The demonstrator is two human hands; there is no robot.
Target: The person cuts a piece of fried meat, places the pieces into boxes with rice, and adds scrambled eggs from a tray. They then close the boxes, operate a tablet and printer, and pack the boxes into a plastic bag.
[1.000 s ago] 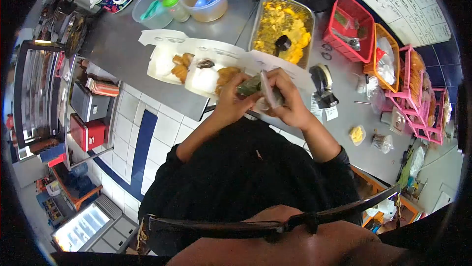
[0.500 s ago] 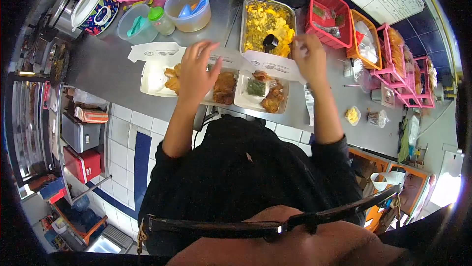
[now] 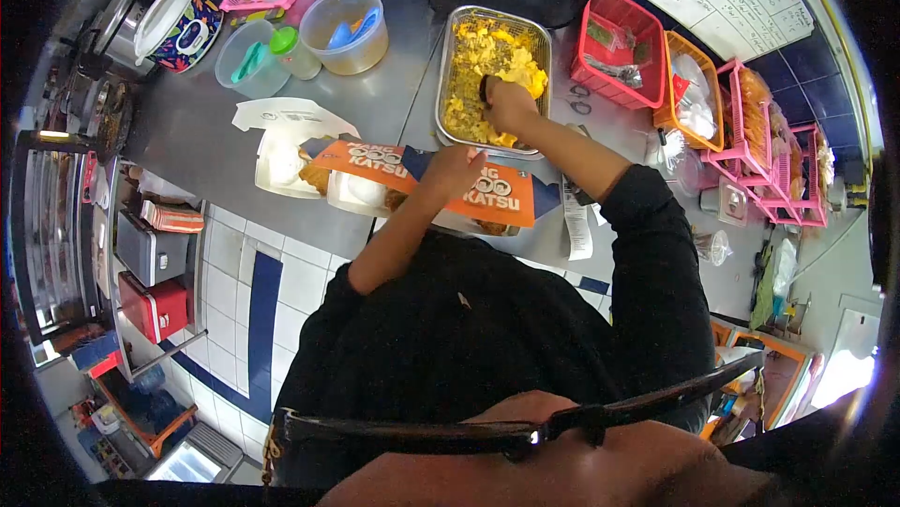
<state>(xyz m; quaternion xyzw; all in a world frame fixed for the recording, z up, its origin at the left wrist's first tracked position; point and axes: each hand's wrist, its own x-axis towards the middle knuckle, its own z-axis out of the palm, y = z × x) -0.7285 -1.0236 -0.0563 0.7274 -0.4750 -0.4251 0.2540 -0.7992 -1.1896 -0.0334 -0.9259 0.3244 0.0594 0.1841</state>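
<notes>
My right hand [image 3: 512,108] reaches into a metal tray [image 3: 445,57] of yellow scrambled egg [image 3: 514,65]. Its fingers close on a small black scoop [image 3: 486,88], mostly covered by the hand. Over the front edge of the tray, my left hand [image 3: 452,172] has its fingers curled at the orange lid of the right-hand takeaway box [image 3: 502,196]. A second orange lid [image 3: 361,158] lies partly down over the middle box. At the left, a white box [image 3: 291,156] has its flap up, with fried food [image 3: 314,174] partly visible. Most of the boxes' contents are hidden.
Plastic tubs [image 3: 345,43] and a green-lidded jar [image 3: 295,55] stand at the back left. Red [image 3: 614,48], orange [image 3: 689,90] and pink baskets line the right. A paper receipt [image 3: 578,231] hangs near the counter's front edge.
Two box lids have come down, now showing orange tops. My right hand has moved from a lid into the tray, onto the scoop. My left hand has shifted right to the right-hand lid.
</notes>
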